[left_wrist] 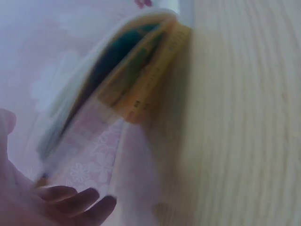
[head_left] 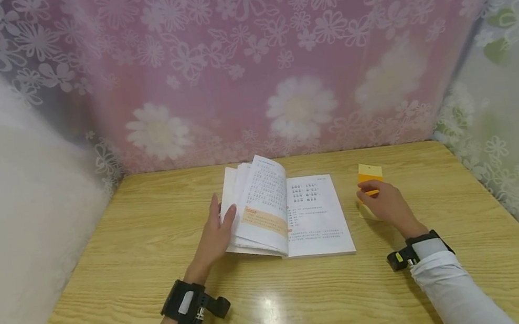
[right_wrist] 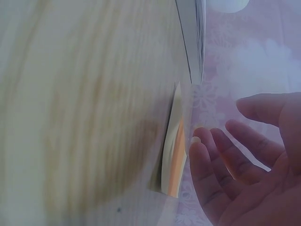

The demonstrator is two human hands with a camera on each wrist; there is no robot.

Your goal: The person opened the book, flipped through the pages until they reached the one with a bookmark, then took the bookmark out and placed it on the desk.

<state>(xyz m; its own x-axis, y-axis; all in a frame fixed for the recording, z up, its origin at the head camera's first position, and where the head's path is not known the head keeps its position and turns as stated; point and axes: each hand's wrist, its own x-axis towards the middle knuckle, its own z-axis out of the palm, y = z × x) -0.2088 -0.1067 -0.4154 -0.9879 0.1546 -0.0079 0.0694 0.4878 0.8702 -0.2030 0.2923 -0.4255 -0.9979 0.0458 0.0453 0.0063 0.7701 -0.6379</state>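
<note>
An open book (head_left: 315,219) lies on the wooden table, its left-hand pages (head_left: 265,193) lifted in a curve. My left hand (head_left: 216,230) holds the raised left side, thumb in front and fingers behind. In the left wrist view the book's yellow spine and cover (left_wrist: 155,73) look blurred beside my left hand (left_wrist: 51,200). To the right of the book, my right hand (head_left: 387,204) is over a yellow and orange paper pad (head_left: 369,170). Seen from the right wrist, the fingers of my right hand (right_wrist: 249,165) are loosely bent close to the pad (right_wrist: 174,155); contact is unclear.
The wooden table (head_left: 119,272) runs back to a pink flowered curtain (head_left: 231,70). Pale hangings stand at the left (head_left: 14,182) and right (head_left: 516,119) sides. Each wrist wears a black strap with a small camera.
</note>
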